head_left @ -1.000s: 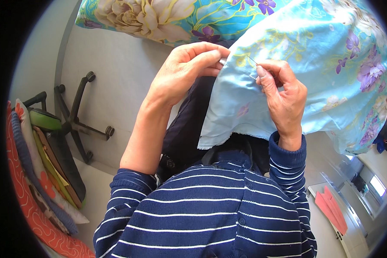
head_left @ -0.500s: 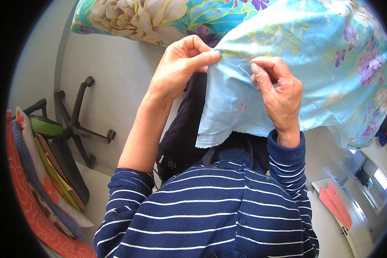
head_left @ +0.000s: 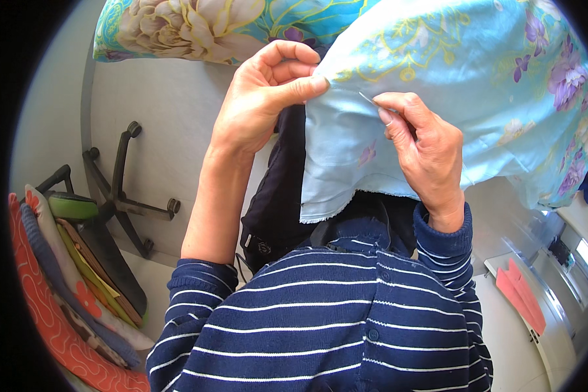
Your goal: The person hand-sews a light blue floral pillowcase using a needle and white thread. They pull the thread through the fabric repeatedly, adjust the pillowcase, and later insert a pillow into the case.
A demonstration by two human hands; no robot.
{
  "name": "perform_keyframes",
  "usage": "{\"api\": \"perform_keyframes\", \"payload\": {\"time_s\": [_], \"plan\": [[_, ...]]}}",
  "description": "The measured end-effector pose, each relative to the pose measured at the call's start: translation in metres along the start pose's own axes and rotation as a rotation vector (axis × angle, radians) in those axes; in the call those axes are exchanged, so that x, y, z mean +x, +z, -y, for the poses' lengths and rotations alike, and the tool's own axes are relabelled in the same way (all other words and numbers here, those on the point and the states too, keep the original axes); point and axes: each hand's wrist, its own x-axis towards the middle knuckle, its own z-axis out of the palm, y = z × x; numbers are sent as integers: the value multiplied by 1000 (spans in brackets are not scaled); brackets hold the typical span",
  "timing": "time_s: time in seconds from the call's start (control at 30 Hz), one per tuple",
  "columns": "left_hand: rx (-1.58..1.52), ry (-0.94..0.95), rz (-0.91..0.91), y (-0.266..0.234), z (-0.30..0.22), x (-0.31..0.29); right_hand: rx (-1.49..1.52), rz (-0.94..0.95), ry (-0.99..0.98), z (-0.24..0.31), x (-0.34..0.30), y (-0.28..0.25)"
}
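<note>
Light blue floral cloth [head_left: 438, 72] drapes across my lap, its frayed lower edge hanging near my waist. My left hand [head_left: 268, 88] pinches the cloth's left edge between thumb and fingers. Just right of it, my right hand [head_left: 424, 134] is closed on a thin sewing needle [head_left: 366, 97]. The needle's bright tip points up and left toward the pinched edge, over the cloth's pale side. Whether the tip touches the fabric I cannot tell. Any thread is too fine to make out.
A larger patterned bundle [head_left: 189, 29] of matching fabric lies beyond my hands. At left stand a chair's wheeled base [head_left: 121, 196] and a stack of folded cloths and cushions [head_left: 59, 313]. A machine bed with a red-pink piece [head_left: 521, 297] is at lower right.
My right hand has turned and shifted slightly down, and the needle now points up-left instead of lying lower beside the fingers. My left hand keeps its pinch. The whole view has shifted a little.
</note>
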Motion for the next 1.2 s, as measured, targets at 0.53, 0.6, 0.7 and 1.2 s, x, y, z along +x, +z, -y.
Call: {"api": "perform_keyframes", "payload": {"time_s": [0.53, 0.6, 0.7, 1.2], "plan": [[7, -12, -65, 1, 0, -2, -105, -19, -115, 3, 3, 7], [24, -17, -65, 1, 1, -2, -95, -7, -113, 4, 3, 8], [39, -19, -59, 3, -1, -2, -90, 22, -85, 5, 3, 6], [82, 35, -118, 8, -3, -4, -144, 25, -96, 12, 5, 4]]}}
